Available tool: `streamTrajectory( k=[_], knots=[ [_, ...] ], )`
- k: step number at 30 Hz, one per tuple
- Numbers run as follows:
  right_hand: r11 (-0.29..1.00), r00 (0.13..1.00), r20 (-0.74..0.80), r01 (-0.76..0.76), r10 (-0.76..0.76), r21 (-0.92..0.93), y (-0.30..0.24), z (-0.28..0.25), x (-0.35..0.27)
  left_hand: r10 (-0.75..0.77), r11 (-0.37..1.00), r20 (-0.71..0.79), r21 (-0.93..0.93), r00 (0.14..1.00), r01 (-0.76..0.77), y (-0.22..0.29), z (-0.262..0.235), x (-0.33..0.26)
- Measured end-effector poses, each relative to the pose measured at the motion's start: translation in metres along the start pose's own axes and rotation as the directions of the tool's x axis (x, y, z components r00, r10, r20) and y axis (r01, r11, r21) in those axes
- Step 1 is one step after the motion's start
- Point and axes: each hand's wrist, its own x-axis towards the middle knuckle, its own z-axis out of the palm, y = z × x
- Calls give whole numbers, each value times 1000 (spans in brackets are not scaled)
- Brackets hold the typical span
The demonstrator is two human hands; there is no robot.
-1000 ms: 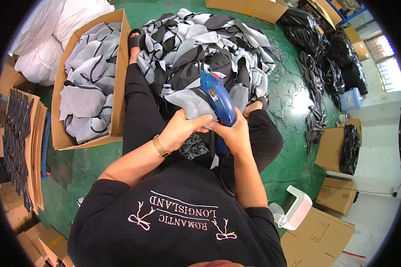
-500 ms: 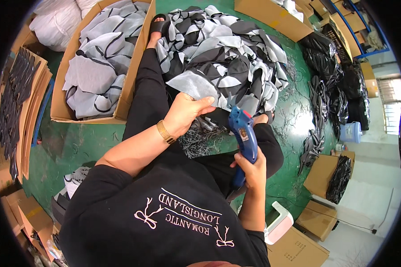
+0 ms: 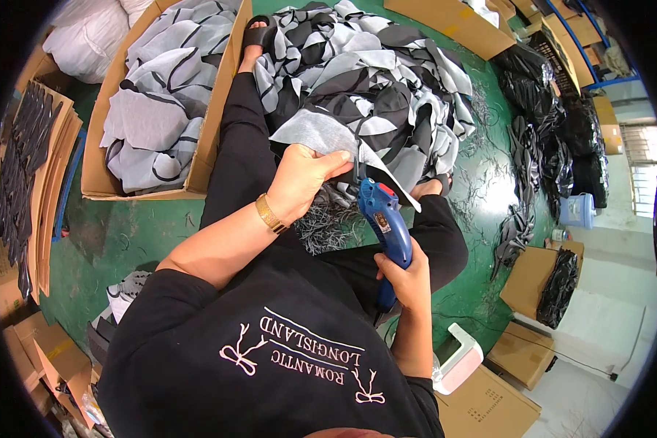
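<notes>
A piece of grey cloth (image 3: 310, 130) is raised in front of me, between my knees and above the near side of a large heap of cloth (image 3: 398, 69). My left hand (image 3: 299, 177) pinches its near edge between thumb and fingers; a gold-coloured watch (image 3: 271, 214) circles that wrist. My right hand (image 3: 409, 279) is wrapped around the handle of a blue electric cutter (image 3: 387, 223) with a red button, tilted so that its head points away from me. The cutter's narrow blades (image 3: 357, 157) are at the cloth, just beside my left thumb, and a pale flap hangs to their right. Below the cloth, a tangle of thin trimmings (image 3: 327, 228) lies between my legs.

The heap, in grey and black, spreads over the green floor (image 3: 135, 237) between my feet, which wear dark sandals (image 3: 263, 35). To the left, just beside my leg, stands an open cardboard box (image 3: 223, 109) filled with similar cloth; farther left are upright cardboard sheets (image 3: 60, 171), with white sacks (image 3: 91, 45) behind. To the right lie loose dark strips (image 3: 517, 232), and near them black plastic bags (image 3: 522, 74), a pale blue bucket (image 3: 578, 211) and a carton (image 3: 527, 276).
</notes>
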Motion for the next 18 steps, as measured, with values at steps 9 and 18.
streamTrajectory(
  k=[9,18],
  knots=[
    [1000,1000,-19,12,-12,11,1,1,-2,22,999,7,32,1000,-22,-2,1,-4],
    [1000,999,-26,21,-21,3,0,-1,-5,71,994,44,85,997,-74,-4,2,-8]
  ],
)
